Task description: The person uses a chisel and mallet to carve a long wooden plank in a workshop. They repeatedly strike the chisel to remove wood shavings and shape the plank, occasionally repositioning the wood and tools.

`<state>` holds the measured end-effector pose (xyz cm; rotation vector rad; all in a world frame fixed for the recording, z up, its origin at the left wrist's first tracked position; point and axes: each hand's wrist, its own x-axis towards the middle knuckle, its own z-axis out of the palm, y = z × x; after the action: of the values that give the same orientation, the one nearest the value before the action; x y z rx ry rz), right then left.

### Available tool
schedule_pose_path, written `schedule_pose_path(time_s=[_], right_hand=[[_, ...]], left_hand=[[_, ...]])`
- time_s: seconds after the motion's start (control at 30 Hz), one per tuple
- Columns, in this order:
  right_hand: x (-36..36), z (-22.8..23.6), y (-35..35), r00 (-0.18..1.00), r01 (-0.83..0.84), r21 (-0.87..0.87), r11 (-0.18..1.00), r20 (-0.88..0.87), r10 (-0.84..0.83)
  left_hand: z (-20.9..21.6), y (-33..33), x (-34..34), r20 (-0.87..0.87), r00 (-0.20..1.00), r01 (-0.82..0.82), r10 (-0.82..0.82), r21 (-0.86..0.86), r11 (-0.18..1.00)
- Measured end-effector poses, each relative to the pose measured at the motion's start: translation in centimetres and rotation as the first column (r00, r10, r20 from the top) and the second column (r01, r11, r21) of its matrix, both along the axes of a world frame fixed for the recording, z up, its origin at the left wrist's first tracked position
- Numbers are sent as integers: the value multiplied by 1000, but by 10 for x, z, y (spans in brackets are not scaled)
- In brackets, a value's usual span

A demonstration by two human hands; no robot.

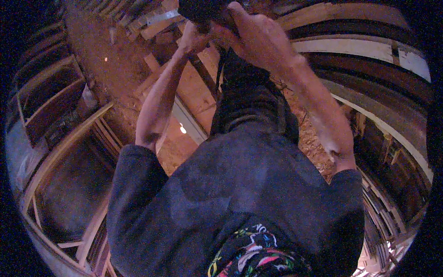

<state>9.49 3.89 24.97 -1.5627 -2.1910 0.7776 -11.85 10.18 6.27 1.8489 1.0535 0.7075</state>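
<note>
Both my arms reach forward to the top edge of the head view. My left hand (196, 38) is closed around the underside of a dark, bulky object (199, 10). Against its right side my right hand (256, 34) is closed too, with the thumb raised along it. The two hands nearly meet below the object. Its upper part is cut off by the frame, and dim light hides what kind of thing it is. Beneath the hands are my dark trousers and the reddish-brown ground.
Long boards (341, 47) are stacked along the right side. Wooden framing (69, 138) with dark panels stands on the left. Loose planks (159, 27) lie ahead on the ground. A pale narrow board (189, 122) lies beside my legs, by a small bright spot.
</note>
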Motion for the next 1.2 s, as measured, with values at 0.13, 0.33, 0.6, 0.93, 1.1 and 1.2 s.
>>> schedule_pose_path(time_s=[0.13,0.33,0.6,0.93,1.1,1.2], right_hand=[[5,26,-7,999,-42,101,994,32,39],[-10,1,-10,989,47,316,948,-146,-1],[10,25,-6,996,36,239,970,-84,-17],[32,24,1,997,-22,163,986,-65,33],[33,22,-15,993,69,-109,992,104,-58],[41,27,-8,995,3,-93,996,96,6]], left_hand=[[-21,-24,-12,-21,986,-166,165,-239,957],[-29,-14,-6,32,995,-87,93,-150,985],[-17,-11,3,-138,971,-121,195,419,900],[-22,-18,18,-127,986,-89,109,153,984],[-9,-11,31,-11,1000,-9,11,120,993],[-14,-7,27,66,998,-1,13,-177,984]])
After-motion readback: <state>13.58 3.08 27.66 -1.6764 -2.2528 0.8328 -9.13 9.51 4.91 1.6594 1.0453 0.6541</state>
